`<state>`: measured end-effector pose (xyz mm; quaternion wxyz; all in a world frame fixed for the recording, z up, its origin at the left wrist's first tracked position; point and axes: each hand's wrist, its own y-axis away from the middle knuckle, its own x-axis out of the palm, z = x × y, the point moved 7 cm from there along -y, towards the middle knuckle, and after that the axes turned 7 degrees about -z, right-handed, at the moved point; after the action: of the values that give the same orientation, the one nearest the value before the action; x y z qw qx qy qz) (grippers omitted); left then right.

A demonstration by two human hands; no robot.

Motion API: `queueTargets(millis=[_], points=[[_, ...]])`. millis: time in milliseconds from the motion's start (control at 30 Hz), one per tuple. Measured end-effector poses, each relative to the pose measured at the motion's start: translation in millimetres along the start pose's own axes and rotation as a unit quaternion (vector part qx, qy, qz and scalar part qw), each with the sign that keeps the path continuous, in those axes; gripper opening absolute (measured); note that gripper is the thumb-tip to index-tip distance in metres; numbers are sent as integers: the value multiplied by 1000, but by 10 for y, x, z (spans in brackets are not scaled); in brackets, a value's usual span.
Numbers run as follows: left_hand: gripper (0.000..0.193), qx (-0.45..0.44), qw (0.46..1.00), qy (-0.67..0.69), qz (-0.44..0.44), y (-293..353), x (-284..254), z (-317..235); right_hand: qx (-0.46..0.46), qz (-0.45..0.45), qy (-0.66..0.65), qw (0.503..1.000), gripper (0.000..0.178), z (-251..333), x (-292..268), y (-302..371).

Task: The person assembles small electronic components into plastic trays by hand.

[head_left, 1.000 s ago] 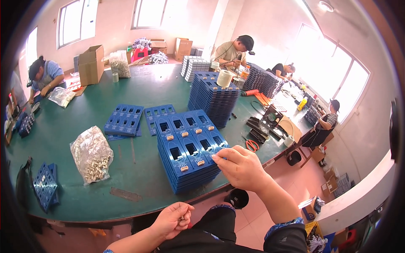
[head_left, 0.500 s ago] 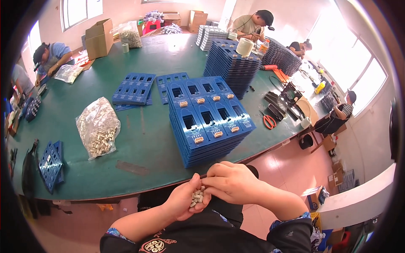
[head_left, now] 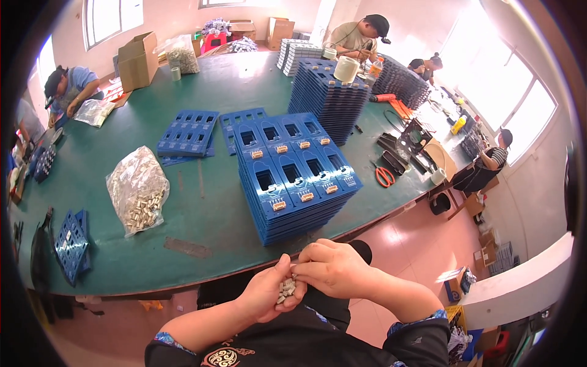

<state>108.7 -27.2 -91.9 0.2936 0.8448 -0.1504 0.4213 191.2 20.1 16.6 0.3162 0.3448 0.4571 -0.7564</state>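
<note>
My left hand [head_left: 264, 292] is cupped below the table's front edge around a small heap of pale plug connectors [head_left: 286, 290]. Over that heap reaches my right hand [head_left: 336, 269], its fingertips pinched together against the left fingers; whatever they grip is hidden. Just beyond both hands, a tall stack of blue circuit boards [head_left: 292, 217] stands near the table edge. White connectors [head_left: 279, 206] sit along the cutouts on its top panel, several in two rows. To the left lies a clear plastic bag [head_left: 136, 177] full of similar pale connectors.
Loose blue panels [head_left: 186, 133] lie behind the bag. A second board stack [head_left: 327, 101] with a white roll [head_left: 347, 70] on top stands farther back. Red-handled scissors [head_left: 384, 177] lie to the right on the green table [head_left: 226, 208]. Several people work around the table.
The whole view has shifted slightly, moving the table things a little left. My hands keep nearly the same pose, the right fingers still at the connectors in the left palm.
</note>
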Motion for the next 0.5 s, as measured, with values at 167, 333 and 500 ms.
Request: queueTargets(millis=[167,333,500], points=[[49,-1,1000,15,9,-15,30,-16,47,-57,-27,997,11,-69,-91,30],[33,59,997,-45,21,-30,64,-81,111,-50,-78,990,12,-139,-121,65],[27,42,996,-81,-14,-39,51,-60,65,-22,-28,997,11,-110,-160,98]])
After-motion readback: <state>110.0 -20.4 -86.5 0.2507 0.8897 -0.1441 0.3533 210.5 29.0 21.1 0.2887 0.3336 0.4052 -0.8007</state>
